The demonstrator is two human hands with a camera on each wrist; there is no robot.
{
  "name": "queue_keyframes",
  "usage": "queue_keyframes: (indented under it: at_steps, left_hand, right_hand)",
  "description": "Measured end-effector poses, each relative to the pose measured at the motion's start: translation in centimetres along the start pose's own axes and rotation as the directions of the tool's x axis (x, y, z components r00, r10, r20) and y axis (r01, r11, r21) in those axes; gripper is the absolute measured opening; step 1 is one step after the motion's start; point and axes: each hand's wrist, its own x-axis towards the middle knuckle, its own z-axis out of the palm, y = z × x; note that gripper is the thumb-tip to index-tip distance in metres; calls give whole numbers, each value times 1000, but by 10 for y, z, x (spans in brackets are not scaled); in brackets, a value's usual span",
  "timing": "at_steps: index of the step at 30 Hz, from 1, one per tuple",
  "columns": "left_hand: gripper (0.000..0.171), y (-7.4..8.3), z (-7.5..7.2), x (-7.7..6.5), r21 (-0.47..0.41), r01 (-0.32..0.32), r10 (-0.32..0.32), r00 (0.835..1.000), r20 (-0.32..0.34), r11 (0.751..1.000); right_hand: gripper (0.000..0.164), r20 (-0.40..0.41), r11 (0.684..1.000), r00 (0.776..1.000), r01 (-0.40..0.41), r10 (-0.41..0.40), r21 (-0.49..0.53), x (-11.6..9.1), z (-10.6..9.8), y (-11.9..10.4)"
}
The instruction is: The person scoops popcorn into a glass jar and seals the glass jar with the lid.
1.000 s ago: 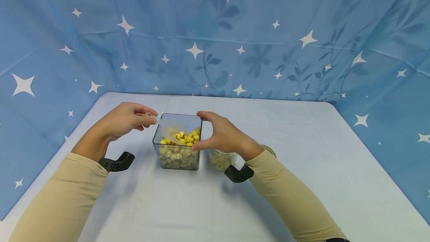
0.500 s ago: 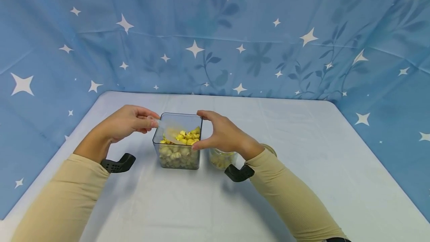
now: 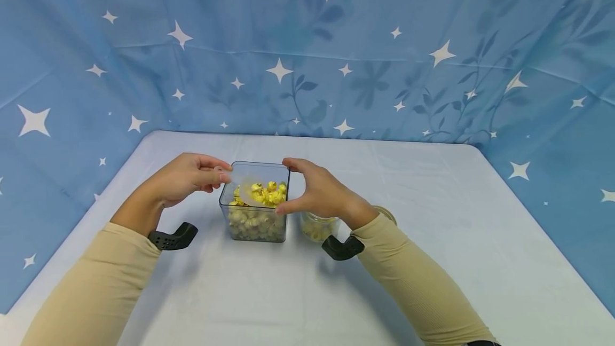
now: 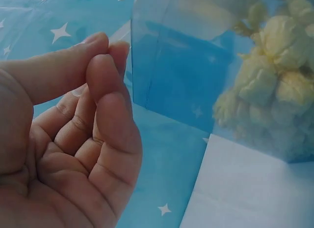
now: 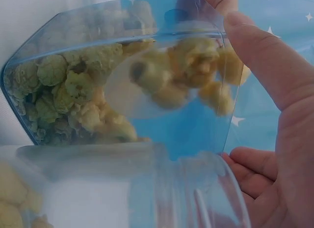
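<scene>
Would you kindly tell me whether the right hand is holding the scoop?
No, the left hand pinches the scoop while the right hand holds the clear box.

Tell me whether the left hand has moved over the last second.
Yes: in the head view, the left hand has shifted slightly right and toward the person, judged against the white table.

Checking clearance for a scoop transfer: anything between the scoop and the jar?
Yes. The scoop is dipped inside the clear box, so the box's right wall stands between it and the jar. The right hand also holds that side, hiding part of the jar in the head view.
</scene>
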Motion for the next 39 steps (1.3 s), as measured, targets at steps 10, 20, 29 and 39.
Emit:
queue_keyframes:
  at_steps: [10, 20, 29, 39]
  left_hand:
    - [46, 1, 6, 4, 43, -4, 5, 1000, -2, 999]
    - [45, -5, 5, 1, -53, -23, 23, 1000, -17, 998]
    - [43, -14, 3, 0, -153, -41, 33, 998, -52, 987]
    - [46, -20, 1, -1, -204, -49, 36, 997, -68, 978]
  right_hand:
    - [101, -10, 1000, 1000, -11, 11, -5, 1, 1, -1]
    - [100, -8, 1000, 1000, -3, 3, -8, 1, 2, 0]
    - [100, -7, 1000, 1000, 0, 0, -15, 0, 1, 0]
    - [99, -8, 1000, 1000, 2, -2, -8, -1, 2, 1]
